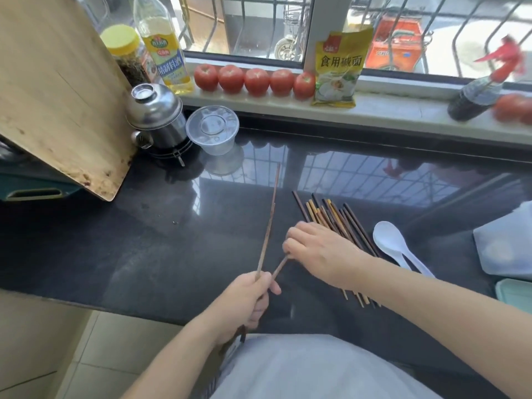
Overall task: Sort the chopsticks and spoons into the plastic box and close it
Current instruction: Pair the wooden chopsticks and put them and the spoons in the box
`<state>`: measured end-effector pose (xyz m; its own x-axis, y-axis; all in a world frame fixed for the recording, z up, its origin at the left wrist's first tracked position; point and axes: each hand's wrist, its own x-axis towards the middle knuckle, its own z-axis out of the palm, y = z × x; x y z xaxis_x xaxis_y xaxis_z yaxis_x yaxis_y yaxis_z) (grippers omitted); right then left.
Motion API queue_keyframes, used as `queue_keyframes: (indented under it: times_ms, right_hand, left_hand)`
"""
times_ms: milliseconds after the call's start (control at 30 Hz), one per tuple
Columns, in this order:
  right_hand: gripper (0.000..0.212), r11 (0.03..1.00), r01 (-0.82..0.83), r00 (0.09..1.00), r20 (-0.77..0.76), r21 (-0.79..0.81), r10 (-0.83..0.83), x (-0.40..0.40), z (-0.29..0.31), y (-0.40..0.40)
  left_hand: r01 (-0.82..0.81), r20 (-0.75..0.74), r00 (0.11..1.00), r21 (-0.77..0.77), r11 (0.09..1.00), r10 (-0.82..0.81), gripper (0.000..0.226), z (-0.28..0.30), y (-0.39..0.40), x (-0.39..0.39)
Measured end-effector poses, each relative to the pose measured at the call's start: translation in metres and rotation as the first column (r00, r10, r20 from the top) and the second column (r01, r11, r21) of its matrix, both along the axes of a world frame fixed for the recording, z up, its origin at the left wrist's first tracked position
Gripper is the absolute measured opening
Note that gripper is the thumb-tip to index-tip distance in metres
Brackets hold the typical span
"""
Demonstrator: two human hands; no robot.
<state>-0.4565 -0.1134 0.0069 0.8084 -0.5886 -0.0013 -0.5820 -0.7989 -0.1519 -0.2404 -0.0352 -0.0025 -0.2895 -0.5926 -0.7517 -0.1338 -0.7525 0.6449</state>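
My left hand (247, 300) grips a few dark wooden chopsticks (269, 220) that point up and away over the black counter. My right hand (316, 251) lies on a row of several brown and yellow chopsticks (336, 217) spread on the counter, and its fingers pinch one chopstick (280, 266) whose near end reaches my left hand. White plastic spoons (394, 243) lie just right of the row. At the right edge sit a translucent box lid (506, 243) and the pale green rim of a plastic box (515, 292), both partly cut off.
A wooden cutting board (57, 90) leans at the left. Behind it stand a steel pot (155, 116) and a clear round tub (213, 129). The window sill holds tomatoes (253, 80), an oil bottle (162, 41), a yellow packet (339, 67) and a dark bottle (475, 99).
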Motion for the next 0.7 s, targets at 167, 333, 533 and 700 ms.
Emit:
queue_keyframes:
  times_ms: [167, 333, 533, 700]
  right_hand:
    - [0.043, 0.704, 0.658, 0.737, -0.039, 0.265, -0.674, 0.001, -0.021, -0.04]
    - [0.046, 0.697, 0.592, 0.804, -0.24, 0.404, -0.544, 0.068, -0.059, -0.057]
    - [0.043, 0.766, 0.63, 0.763, -0.284, 0.128, -0.581, 0.082, -0.077, -0.045]
    - [0.038, 0.763, 0.607, 0.784, -0.322, 0.221, -0.531, 0.048, -0.069, -0.016]
  left_hand:
    - [-0.378, 0.09, 0.92, -0.066, 0.924, 0.382, 0.039, -0.004, -0.016, 0.02]
    - [-0.675, 0.053, 0.737, 0.036, 0.737, 0.673, 0.043, -0.002, -0.024, 0.034]
    - [-0.575, 0.117, 0.801, -0.119, 0.809, 0.587, 0.01, 0.005, -0.024, 0.04]
    - [-0.503, 0.11, 0.848, -0.144, 0.852, 0.519, 0.027, 0.001, -0.025, 0.033]
